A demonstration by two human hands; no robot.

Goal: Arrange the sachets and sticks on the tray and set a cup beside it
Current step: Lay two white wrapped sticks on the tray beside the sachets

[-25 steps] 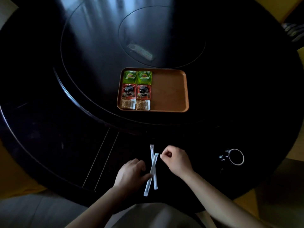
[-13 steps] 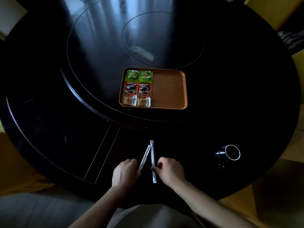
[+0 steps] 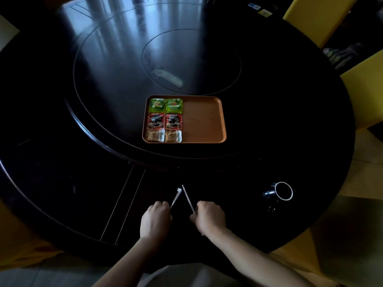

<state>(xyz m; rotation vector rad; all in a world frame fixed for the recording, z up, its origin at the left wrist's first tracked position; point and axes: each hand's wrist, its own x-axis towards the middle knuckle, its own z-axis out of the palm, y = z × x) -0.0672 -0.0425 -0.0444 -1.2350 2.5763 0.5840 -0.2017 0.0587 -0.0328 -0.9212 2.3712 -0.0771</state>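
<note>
Sticks are in both hands at the near table edge: the left hand (image 3: 155, 219) is closed on one white stick (image 3: 176, 198), the right hand (image 3: 209, 216) closed on another stick (image 3: 187, 197), their far tips nearly meeting. Farther off, the tray (image 3: 204, 121) holds six sachets (image 3: 165, 120) on its left half. A cup (image 3: 280, 191) lies well right of the hands.
</note>
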